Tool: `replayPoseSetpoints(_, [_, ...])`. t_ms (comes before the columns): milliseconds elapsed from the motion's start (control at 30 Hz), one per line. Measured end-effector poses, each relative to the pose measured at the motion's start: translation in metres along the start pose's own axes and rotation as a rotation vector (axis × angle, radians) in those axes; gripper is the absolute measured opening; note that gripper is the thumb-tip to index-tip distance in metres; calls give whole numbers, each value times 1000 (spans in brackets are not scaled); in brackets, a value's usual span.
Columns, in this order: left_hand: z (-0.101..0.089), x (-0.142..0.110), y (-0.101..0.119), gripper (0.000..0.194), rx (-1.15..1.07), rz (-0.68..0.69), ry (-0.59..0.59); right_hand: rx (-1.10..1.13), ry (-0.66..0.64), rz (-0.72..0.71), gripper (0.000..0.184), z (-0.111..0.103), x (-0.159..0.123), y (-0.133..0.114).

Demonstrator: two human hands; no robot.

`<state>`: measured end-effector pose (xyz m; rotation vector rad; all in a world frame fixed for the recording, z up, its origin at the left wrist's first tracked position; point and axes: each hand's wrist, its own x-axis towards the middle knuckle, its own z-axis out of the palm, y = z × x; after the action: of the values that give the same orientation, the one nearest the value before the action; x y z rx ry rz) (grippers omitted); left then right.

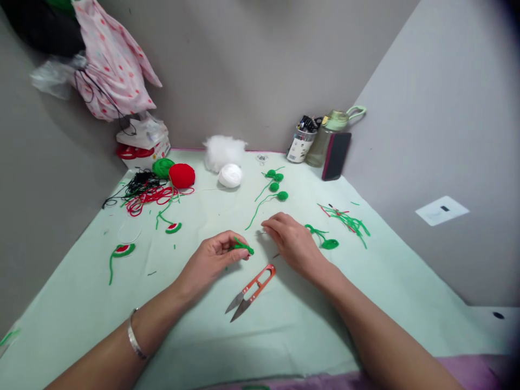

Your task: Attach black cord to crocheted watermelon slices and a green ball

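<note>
My left hand (221, 252) is closed, pinching a small green crocheted piece (244, 246) between thumb and fingers. To its right, my right hand (290, 241) is closed in a pinch low over the table. A thin, pale, metallic-looking sliver (260, 232) shows at its fingertips, too small to name for certain. Orange-handled thread snips (260, 283) lie just below and between both hands, blades towards me. Beside my right hand rests a green crocheted leaf (329, 244) with a stem. Two crocheted watermelon slices (123, 249) with green tails lie off to the left.
Red yarn (182, 176), green yarn (163, 167), white yarn (230, 175) and fluffy stuffing (224, 151) stand at the back. Several green crocheted balls (274, 187) lie mid-table. Yarn scraps (347, 221) are at right. A phone (337, 156) leans against a bottle (320, 143) beside a pen holder (301, 143).
</note>
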<state>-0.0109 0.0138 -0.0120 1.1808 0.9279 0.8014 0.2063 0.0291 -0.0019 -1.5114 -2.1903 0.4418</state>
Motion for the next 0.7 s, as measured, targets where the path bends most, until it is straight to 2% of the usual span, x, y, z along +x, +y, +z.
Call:
replayPoseSetpoints(100, [2,-1,1,16,12,17,50,299,-99,-74,21,-5,-4,-17])
replayPoseSetpoints(200, [2,-1,2,16,0,22,83,523,-169,-65,11,-5,-8,-29])
replayPoseSetpoints(333, [2,-2,0,16,-43,29,97,543,-69,-47,4,1,-12,-34])
replayPoseSetpoints(433, [3,-1,1,14,-80,35,88,550,-12,-85,6,1,-13,-36])
replayPoseSetpoints(500, [3,-1,2,13,-129,26,78,605,15,-52,10,-2,-13,-37])
replayPoseSetpoints(600, [3,0,3,13,-197,-13,64,729,-59,54,17,-7,-11,-36])
replayPoseSetpoints(700, [1,0,1,13,-174,-23,95,766,-120,89,19,-8,-8,-33])
